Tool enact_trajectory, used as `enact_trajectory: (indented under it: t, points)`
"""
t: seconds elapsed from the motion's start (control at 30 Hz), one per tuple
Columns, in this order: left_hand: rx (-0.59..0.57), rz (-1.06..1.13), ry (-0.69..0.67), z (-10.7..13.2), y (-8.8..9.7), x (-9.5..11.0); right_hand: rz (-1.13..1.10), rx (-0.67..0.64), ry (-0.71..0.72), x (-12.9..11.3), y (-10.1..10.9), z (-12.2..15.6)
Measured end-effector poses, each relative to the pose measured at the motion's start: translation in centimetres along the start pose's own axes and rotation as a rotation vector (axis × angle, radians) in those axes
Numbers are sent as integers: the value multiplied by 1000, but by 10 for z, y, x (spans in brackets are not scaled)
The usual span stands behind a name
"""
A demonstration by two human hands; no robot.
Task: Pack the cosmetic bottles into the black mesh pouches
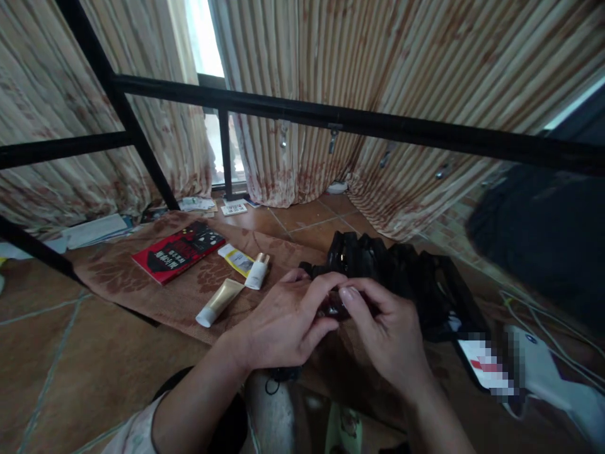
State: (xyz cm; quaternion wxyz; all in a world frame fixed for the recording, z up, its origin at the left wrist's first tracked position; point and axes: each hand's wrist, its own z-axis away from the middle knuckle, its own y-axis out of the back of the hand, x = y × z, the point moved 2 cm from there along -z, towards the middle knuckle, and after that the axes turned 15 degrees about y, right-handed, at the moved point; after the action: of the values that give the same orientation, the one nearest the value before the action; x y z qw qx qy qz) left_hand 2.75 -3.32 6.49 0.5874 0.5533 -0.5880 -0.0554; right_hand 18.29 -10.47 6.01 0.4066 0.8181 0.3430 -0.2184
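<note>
My left hand (288,318) and my right hand (390,331) meet over the brown-patterned cloth (255,243), fingers curled around a small dark, glossy object (333,306). Its kind cannot be made out, since the fingers cover most of it. Just behind my hands lies a black bag-like heap (401,274) with shiny folds. Left of my left hand are a gold tube with a white cap (222,301), a yellow and white tube (237,258) and a small white bottle with a gold cap (258,272). Under my left wrist shows a black piece with a ring (273,384).
A red and black book (177,252) lies at the cloth's far left. To the right are a lit phone (486,366) and a white device (543,366) with cables. A black metal rail (302,107) crosses before striped curtains (321,50). Papers (97,232) lie behind.
</note>
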Motion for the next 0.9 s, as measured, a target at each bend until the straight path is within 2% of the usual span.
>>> enact_trajectory:
  t: [0.13, 0.27, 0.33, 0.43, 0.63, 0.8, 0.9]
  points:
    - [42, 98, 96, 1, -8, 6, 57, 123, 9, -3, 6, 2]
    - [64, 323, 252, 5, -20, 8, -26, 330, -121, 4, 12, 2]
    - [66, 366, 293, 6, -25, 8, -79, 368, -172, 8, 14, 2]
    - [23, 440, 311, 5, -31, 8, -111, 370, -185, 11, 17, 2]
    - [-106, 691, 349, 2, -36, 5, -83, 347, -97, 14, 22, 7]
    - [-285, 1140, 496, 5, -51, -1, -27, 281, 37, 9, 27, 8]
    - [-356, 1347, 508, 6, -56, -5, 27, 160, 119, 0, 34, 6]
